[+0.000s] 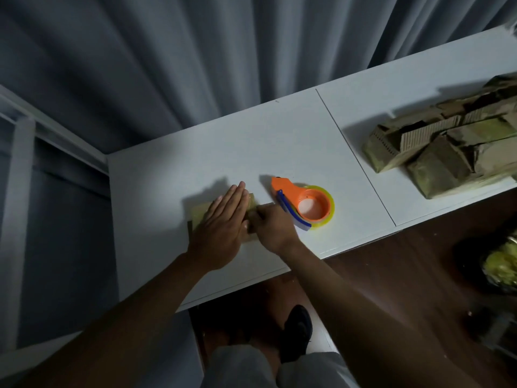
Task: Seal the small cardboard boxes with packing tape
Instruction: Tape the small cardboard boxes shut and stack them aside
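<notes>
A small cardboard box (199, 214) lies on the white table (279, 152), mostly covered by my hands. My left hand (223, 225) lies flat on top of the box with its fingers straight. My right hand (272, 228) has its fingers curled against the box's right side; what they pinch is hidden. Just to the right of the box lies an orange tape dispenser (303, 201) with a roll of clear yellowish tape and a blue blade guard; neither hand touches it.
A pile of several cardboard boxes (447, 144) sits at the table's right end. Grey curtains hang behind the table. A white frame stands at the left. Below the table's front edge are a dark floor and my shoe (298, 331).
</notes>
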